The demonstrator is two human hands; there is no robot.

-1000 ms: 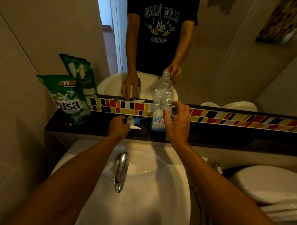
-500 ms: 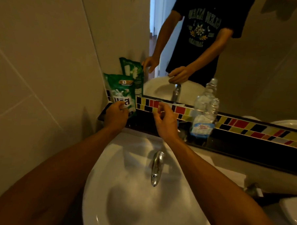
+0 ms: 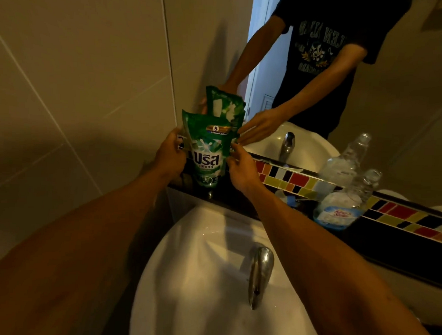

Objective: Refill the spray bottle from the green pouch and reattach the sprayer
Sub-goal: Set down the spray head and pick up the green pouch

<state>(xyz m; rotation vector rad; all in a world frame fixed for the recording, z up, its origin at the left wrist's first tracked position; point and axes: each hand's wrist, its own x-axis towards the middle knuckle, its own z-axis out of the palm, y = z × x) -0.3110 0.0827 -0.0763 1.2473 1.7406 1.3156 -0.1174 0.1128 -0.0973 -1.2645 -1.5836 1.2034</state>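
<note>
The green pouch [image 3: 206, 151] stands upright on the dark shelf [image 3: 379, 237] in the left corner, against the mirror. My left hand [image 3: 170, 157] grips its left edge. My right hand [image 3: 241, 169] touches its right edge with the fingers apart. The clear spray bottle [image 3: 345, 200] stands on the shelf to the right, its neck bare, well away from both hands. A white and blue piece [image 3: 287, 196], probably the sprayer, lies on the shelf behind my right forearm, mostly hidden.
A white sink [image 3: 200, 272] with a chrome tap [image 3: 259, 270] lies below the shelf. A coloured tile strip [image 3: 300, 182] runs under the mirror, which reflects a person's arms and the pouch. A tiled wall closes the left side.
Both hands have left the bottle and sprayer and moved left to the green pouch. My left hand now grips it and my right has come to its other edge. The view has turned left.
</note>
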